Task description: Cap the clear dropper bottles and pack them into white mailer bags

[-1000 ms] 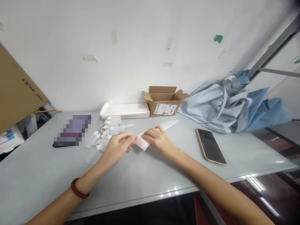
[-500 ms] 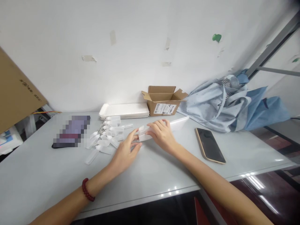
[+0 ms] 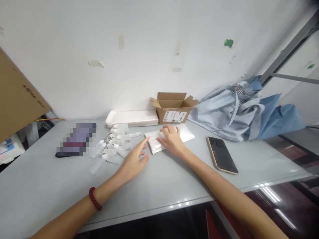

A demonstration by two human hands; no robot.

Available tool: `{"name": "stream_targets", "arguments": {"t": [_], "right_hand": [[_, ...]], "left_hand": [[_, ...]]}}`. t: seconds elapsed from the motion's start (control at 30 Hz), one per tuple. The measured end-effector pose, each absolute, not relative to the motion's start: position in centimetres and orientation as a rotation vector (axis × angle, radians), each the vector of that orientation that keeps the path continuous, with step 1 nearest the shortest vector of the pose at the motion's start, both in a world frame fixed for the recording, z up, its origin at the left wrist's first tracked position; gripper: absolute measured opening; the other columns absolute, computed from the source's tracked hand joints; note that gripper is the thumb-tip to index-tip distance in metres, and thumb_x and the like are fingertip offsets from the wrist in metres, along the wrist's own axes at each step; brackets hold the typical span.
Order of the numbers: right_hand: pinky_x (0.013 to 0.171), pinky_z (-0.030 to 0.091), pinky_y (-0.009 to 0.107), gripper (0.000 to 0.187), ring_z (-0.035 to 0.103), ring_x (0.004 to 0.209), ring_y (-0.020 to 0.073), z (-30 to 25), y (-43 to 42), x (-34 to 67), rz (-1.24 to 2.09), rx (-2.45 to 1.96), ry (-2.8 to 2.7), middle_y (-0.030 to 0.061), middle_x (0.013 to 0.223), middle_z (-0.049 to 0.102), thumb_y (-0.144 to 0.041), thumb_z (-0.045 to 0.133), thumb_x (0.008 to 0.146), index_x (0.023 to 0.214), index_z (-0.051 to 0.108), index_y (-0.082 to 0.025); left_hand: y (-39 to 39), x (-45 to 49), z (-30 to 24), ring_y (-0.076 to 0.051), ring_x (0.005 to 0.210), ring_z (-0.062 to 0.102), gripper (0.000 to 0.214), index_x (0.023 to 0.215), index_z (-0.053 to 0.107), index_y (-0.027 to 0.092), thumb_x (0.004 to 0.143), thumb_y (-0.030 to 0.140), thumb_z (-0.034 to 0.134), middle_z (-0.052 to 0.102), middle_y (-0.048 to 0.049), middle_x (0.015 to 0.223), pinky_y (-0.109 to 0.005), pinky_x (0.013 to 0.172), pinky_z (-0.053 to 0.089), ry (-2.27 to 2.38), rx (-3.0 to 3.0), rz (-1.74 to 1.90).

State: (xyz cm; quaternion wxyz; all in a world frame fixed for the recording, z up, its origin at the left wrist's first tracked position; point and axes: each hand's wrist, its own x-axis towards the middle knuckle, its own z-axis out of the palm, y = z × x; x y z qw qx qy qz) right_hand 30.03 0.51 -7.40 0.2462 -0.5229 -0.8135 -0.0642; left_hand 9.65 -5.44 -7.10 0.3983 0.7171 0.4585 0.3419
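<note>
A white padded mailer envelope lies flat on the grey table in front of me. My right hand rests on top of it, fingers spread over its left half and hiding part of it. Beside its left end is my left hand, fingers apart and holding nothing; the index fingertip is close to the envelope's edge, and I cannot tell if it touches. To the left lies a pile of small clear plastic bottles with white caps.
Behind stand a stack of white envelopes and an open cardboard box. A phone lies at right, a blurred-out dark device at left. Blue cloth is heaped at the back right. A large carton leans at far left.
The envelope was tilted up between both hands and now lies flat on the table. My left hand has let go of its end, and my right hand's fingers have spread over it.
</note>
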Motion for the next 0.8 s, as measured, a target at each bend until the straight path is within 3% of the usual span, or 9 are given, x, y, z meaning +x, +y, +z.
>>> {"name": "stream_targets", "arguments": {"t": [0.1, 0.2, 0.3, 0.57, 0.7, 0.8], "right_hand": [[0.094, 0.038, 0.05, 0.035, 0.055, 0.11, 0.0272, -6.5, 0.6, 31.6, 0.115, -1.387, -2.325, 0.0141, 0.114, 0.062, -0.04, 0.06, 0.087, 0.113, 0.059, -0.018], [0.093, 0.04, 0.049, 0.057, 0.053, 0.115, 0.029, -5.4, 0.4, 33.2, 0.21, -1.38, -2.425, 0.013, 0.123, 0.058, -0.044, 0.074, 0.073, 0.122, 0.056, -0.022], [0.091, 0.043, 0.047, 0.053, 0.053, 0.115, 0.0288, -5.1, 0.4, 33.8, 0.209, -1.418, -2.5, 0.012, 0.125, 0.057, -0.033, 0.077, 0.071, 0.121, 0.06, -0.025], [0.095, 0.039, 0.049, 0.04, 0.05, 0.122, 0.0301, -7.4, 1.1, 32.4, 0.09, -1.458, -2.435, 0.017, 0.13, 0.055, -0.035, 0.062, 0.086, 0.126, 0.061, -0.025], [0.1, 0.033, 0.051, 0.051, 0.044, 0.127, 0.0306, -8.5, 1.7, 31.9, -0.007, -1.424, -2.439, 0.0202, 0.135, 0.051, -0.047, 0.049, 0.092, 0.137, 0.049, -0.021], [0.103, 0.03, 0.051, 0.066, 0.043, 0.126, 0.032, -9.0, 2.3, 31.9, 0.014, -1.357, -2.46, 0.0199, 0.135, 0.049, -0.061, 0.044, 0.089, 0.139, 0.045, -0.018]], "left_hand": [[-5.6, 9.5, -7.1, -0.029, 0.129, 0.047, 0.054, 0.139, 0.047, 0.02, 0.085, 0.025, 0.049, 0.04, -0.0126, 0.148, -0.045, 0.103, 0.043, 1.248, 2.002, 0.788], [-5.9, 9.5, -7.0, -0.029, 0.135, 0.04, 0.053, 0.139, 0.047, 0.016, 0.087, 0.024, 0.046, 0.041, -0.014, 0.149, -0.047, 0.111, 0.033, 1.265, 2.146, 0.689], [-6.0, 9.6, -7.2, -0.029, 0.137, 0.037, 0.055, 0.142, 0.043, 0.013, 0.088, 0.024, 0.045, 0.041, -0.0149, 0.149, -0.047, 0.114, 0.03, 1.249, 2.235, 0.647], [-5.6, 9.7, -8.1, -0.029, 0.14, 0.031, 0.06, 0.146, 0.033, 0.008, 0.091, 0.029, 0.042, 0.034, -0.0186, 0.152, -0.047, 0.115, 0.027, 1.293, 2.325, 0.531], [-5.6, 9.7, -8.2, -0.029, 0.142, 0.027, 0.061, 0.146, 0.032, 0.003, 0.092, 0.03, 0.039, 0.029, -0.021, 0.153, -0.048, 0.116, 0.025, 1.337, 2.347, 0.477], [-5.6, 9.8, -8.3, -0.029, 0.143, 0.025, 0.06, 0.145, 0.032, 0.003, 0.092, 0.03, 0.039, 0.028, -0.0204, 0.154, -0.047, 0.116, 0.026, 1.348, 2.361, 0.471]]}}
